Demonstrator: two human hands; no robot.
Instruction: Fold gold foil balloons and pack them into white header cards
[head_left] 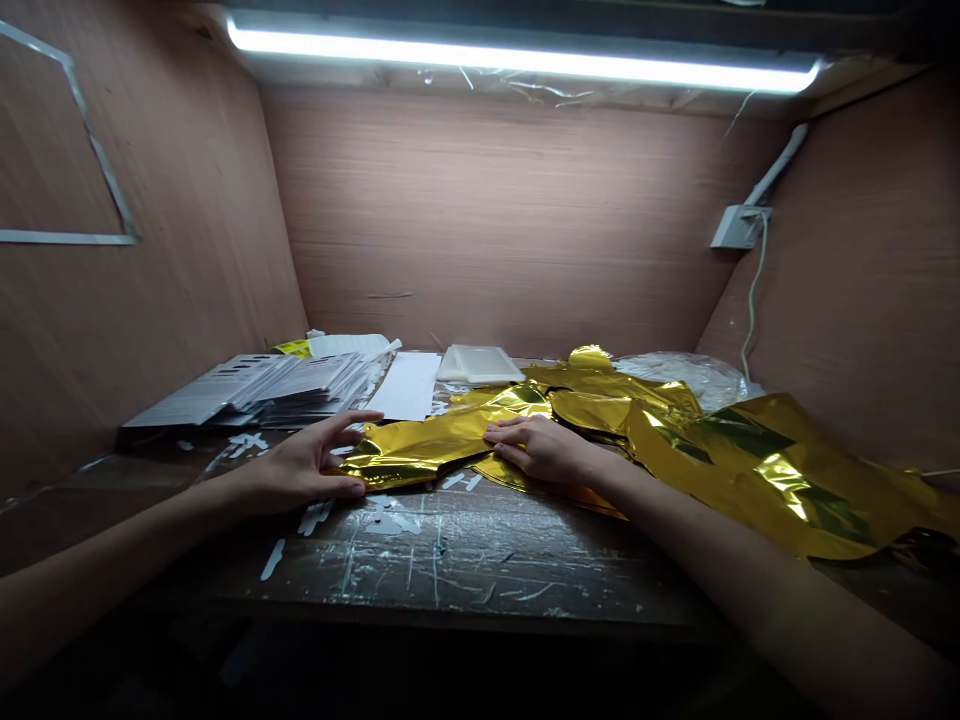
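A flat, shiny gold foil balloon [420,446], not inflated, lies across the middle of the table between my hands. My left hand [304,462] is at its left end, with the thumb along the near corner and other fingers curled at the end; the index finger stands out above. Pinched fingers of my right hand [536,447] hold the foil farther right. Beneath and behind that hand, more gold foil [592,410] lies in overlapping layers. A large crumpled gold foil piece [780,470] spreads to the right, past my forearm.
Stacked printed cards [217,388] stand at the left, beside a white sheet [409,385]. Clear plastic sleeves [480,364] and a clear plastic bag [682,375] lie at the back. White paper scraps [390,515] dot the scratched table [480,565]. Wooden panels enclose three sides.
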